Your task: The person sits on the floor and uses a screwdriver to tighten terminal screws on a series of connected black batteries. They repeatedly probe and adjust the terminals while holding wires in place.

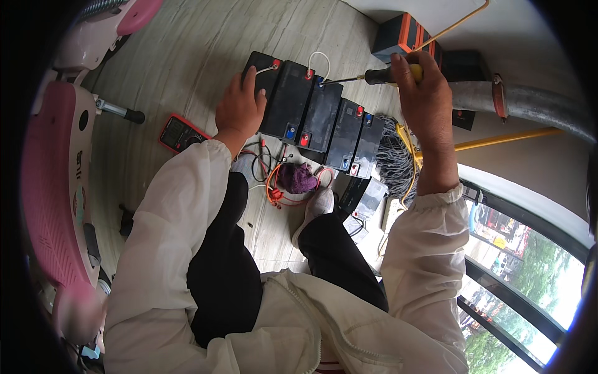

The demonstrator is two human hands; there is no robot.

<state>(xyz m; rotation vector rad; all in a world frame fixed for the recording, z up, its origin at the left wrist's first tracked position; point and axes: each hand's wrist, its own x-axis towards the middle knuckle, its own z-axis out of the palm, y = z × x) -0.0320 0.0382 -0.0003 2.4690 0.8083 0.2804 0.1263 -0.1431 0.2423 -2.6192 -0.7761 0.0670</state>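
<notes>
A row of several black batteries [288,100] stands on the floor in front of me, with red and blue terminals. My left hand [240,109] lies on the leftmost battery [272,111], fingers spread, holding nothing visible. A yellow-and-black handled screwdriver [375,76] is gripped in my right hand [425,96]. Its shaft points left, and the tip is at the blue terminal [321,81] of the third battery [324,118]. A white wire [320,53] loops up between that terminal area and the red terminal beside it. Another white wire runs from the leftmost battery's red terminal toward my left hand.
A red-edged multimeter [180,133] lies at left, with test leads and a purple cloth [298,178] near my shoes. A grey string mop [397,159], a metal pipe [529,103] and orange-black boxes [398,34] are at right. A pink scooter [56,181] stands far left.
</notes>
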